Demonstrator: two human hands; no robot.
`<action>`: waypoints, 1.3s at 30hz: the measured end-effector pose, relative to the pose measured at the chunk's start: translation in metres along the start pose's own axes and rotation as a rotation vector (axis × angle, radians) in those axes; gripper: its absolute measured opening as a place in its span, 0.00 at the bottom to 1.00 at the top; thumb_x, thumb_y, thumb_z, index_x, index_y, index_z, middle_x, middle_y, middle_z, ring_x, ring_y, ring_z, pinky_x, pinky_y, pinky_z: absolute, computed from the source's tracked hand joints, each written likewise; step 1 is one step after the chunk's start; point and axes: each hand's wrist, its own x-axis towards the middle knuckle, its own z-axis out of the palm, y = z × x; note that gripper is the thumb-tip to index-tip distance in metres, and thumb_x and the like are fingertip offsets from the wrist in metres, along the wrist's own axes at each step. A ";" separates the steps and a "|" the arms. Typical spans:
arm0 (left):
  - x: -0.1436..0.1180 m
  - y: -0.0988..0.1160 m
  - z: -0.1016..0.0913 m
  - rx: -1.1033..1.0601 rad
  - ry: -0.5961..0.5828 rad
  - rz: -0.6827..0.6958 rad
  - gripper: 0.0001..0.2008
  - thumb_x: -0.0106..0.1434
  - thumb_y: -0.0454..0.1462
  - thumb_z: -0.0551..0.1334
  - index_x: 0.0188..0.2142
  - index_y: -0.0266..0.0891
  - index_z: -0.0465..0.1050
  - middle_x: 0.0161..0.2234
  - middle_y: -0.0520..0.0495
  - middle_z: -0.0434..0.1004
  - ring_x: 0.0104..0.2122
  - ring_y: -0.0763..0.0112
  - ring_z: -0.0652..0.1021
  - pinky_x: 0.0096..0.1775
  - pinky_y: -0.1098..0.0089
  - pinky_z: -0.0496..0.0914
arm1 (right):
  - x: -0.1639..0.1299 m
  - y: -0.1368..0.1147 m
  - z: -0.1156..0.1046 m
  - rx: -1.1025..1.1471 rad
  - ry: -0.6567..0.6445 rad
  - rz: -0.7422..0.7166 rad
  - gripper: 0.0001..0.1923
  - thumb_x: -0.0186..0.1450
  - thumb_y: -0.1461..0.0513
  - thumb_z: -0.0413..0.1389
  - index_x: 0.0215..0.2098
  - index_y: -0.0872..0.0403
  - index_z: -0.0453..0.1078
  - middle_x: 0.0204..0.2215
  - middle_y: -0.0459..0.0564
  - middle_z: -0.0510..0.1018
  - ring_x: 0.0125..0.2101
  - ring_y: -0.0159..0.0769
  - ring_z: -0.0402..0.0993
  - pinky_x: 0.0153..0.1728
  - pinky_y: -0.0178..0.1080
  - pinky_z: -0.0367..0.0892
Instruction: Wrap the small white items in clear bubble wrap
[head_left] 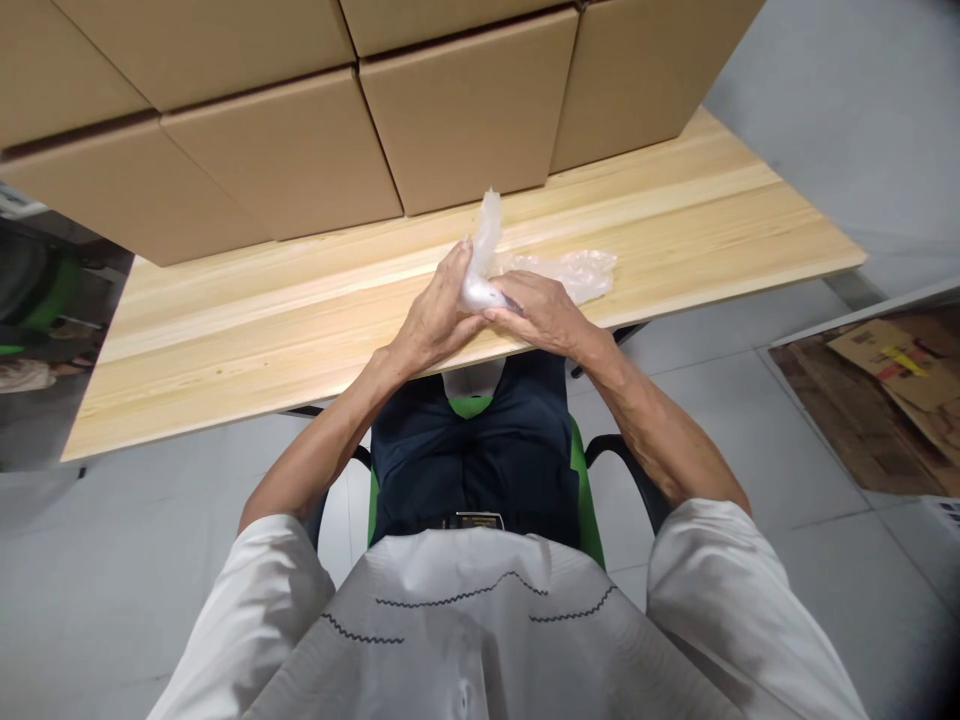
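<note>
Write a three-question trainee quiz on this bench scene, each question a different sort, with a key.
1. True or false: both hands grip the small item wrapped in clear plastic.
2. What lies on the wooden table just beyond the right hand? A) scissors B) a crumpled clear plastic bag C) a tape roll
3. Fill in: behind the left hand, stacked ______ boxes stand on the table.

Key: 1 true; 2 B; 3 cardboard.
</note>
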 end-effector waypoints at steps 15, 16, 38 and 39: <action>-0.010 0.016 -0.012 -0.006 -0.083 -0.034 0.29 0.80 0.48 0.66 0.72 0.38 0.69 0.66 0.30 0.82 0.66 0.46 0.84 0.66 0.51 0.80 | -0.002 -0.010 0.002 -0.025 -0.054 -0.084 0.23 0.87 0.43 0.51 0.53 0.50 0.79 0.49 0.59 0.88 0.48 0.52 0.81 0.52 0.52 0.74; -0.010 0.017 -0.013 -0.004 -0.079 -0.024 0.28 0.79 0.46 0.66 0.72 0.37 0.70 0.65 0.30 0.82 0.65 0.47 0.85 0.65 0.52 0.80 | -0.003 -0.011 0.001 -0.016 -0.057 -0.081 0.23 0.87 0.43 0.51 0.53 0.50 0.79 0.49 0.59 0.88 0.48 0.52 0.81 0.52 0.51 0.74; 0.001 0.034 -0.030 0.133 -0.276 -0.061 0.24 0.78 0.45 0.65 0.68 0.38 0.73 0.66 0.30 0.84 0.63 0.44 0.85 0.64 0.49 0.79 | -0.023 -0.004 0.000 -0.141 -0.068 -0.009 0.15 0.80 0.61 0.52 0.54 0.49 0.81 0.52 0.61 0.86 0.54 0.58 0.77 0.61 0.62 0.75; 0.004 0.038 -0.030 0.169 -0.292 -0.061 0.24 0.79 0.46 0.65 0.68 0.38 0.74 0.66 0.29 0.84 0.64 0.42 0.84 0.64 0.48 0.78 | -0.020 -0.005 0.002 -0.143 -0.071 0.000 0.14 0.80 0.61 0.53 0.53 0.49 0.81 0.51 0.61 0.86 0.54 0.58 0.76 0.61 0.63 0.74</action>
